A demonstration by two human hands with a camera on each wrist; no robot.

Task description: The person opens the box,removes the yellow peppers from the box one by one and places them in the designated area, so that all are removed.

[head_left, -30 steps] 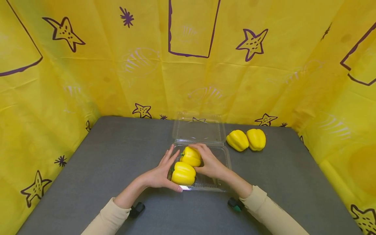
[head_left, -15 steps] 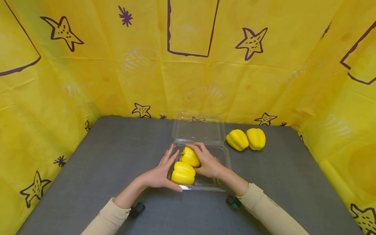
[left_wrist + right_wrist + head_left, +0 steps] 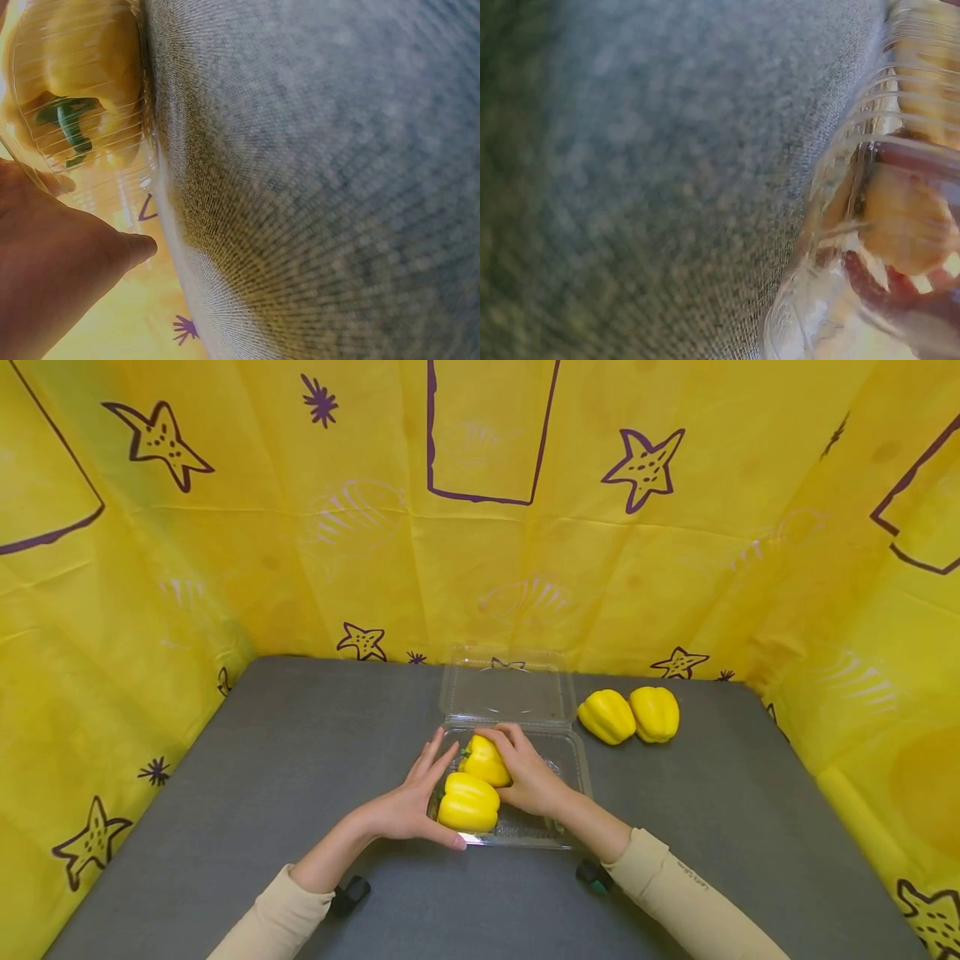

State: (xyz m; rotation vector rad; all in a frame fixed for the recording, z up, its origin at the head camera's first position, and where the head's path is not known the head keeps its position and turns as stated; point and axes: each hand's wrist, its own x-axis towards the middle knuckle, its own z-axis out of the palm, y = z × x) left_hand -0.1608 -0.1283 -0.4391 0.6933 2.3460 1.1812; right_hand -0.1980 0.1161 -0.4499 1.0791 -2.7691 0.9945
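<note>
An open clear plastic clamshell container [image 3: 525, 842] lies on the grey table, its lid folded back. Two yellow bell peppers sit in its left half, a front one [image 3: 468, 803] and a rear one [image 3: 486, 763] with its green stem to the left. My right hand [image 3: 534, 777] grips the rear pepper between thumb and fingers. Along the container's left side my left hand [image 3: 408, 810] is spread, fingers fairly straight, thumb at the front edge. The left wrist view shows a pepper [image 3: 94, 60] with its stem through the ribbed wall; the right wrist view shows fingers [image 3: 911, 292] around a pepper.
Two more yellow bell peppers, one [image 3: 606, 717] beside the other [image 3: 655, 714], lie right of the clear lid [image 3: 506, 693]. A yellow cloth [image 3: 480, 552] with starfish drawings hangs behind and at both sides of the grey table [image 3: 315, 727].
My right hand has shifted slightly left with the rear pepper, which moved a little the same way. The left hand and the other peppers stay where they were.
</note>
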